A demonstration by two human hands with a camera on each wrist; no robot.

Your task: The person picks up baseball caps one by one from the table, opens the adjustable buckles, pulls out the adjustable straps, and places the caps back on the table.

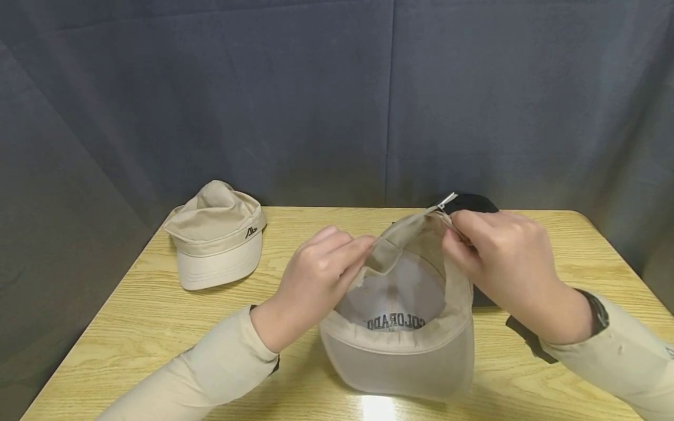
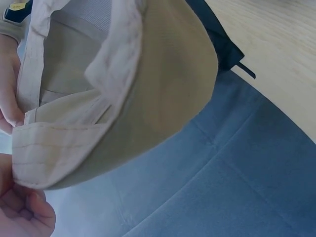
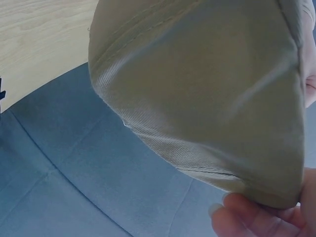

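A beige baseball cap (image 1: 397,365) is held up over the table, its inside facing me and its brim down. Reversed dark lettering shows through the front panel, reading like COLORADO. My left hand (image 1: 318,272) pinches the left part of its rear band. On the other side, my right hand (image 1: 505,257) grips the band near a small metal buckle (image 1: 447,200). In the left wrist view, the left thumb and fingers hold the stitched strap end (image 2: 54,153). The right wrist view shows fingertips (image 3: 247,217) at a corner of the cap's fabric (image 3: 212,98).
Another beige cap (image 1: 216,234) with a dark logo lies at the table's back left. A black cap-like item (image 1: 471,203) sits behind my right hand, mostly hidden. The wooden table (image 1: 142,327) ends at a dark grey curtain (image 1: 316,105).
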